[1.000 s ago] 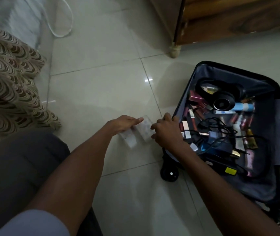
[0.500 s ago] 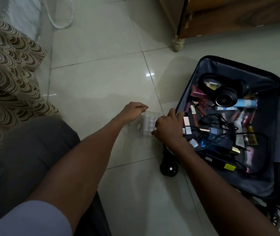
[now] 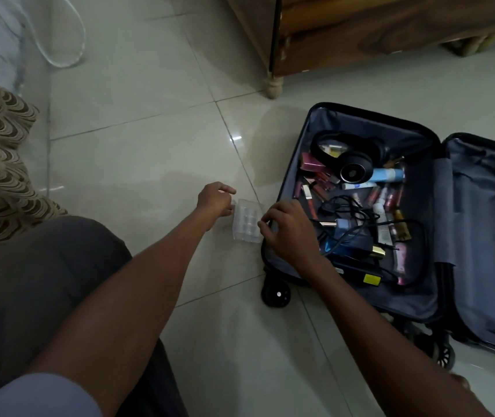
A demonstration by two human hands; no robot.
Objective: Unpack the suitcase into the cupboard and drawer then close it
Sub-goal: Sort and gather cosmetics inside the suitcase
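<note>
Head view: left hand [image 3: 214, 198] and right hand [image 3: 290, 233] pinch a clear compartment box [image 3: 247, 219] between them on the floor, probably steadying it beside the open suitcase [image 3: 300, 164], packed with cosmetics and cables.

Both bare arms reach forward and down toward the floor, forearms nearly parallel. The left hand [image 3: 214, 197] has its fingers curled, fingertips at the left side of a small clear box [image 3: 247, 219]. The right hand [image 3: 289, 230], knuckles up, pinches its right edge.
</note>
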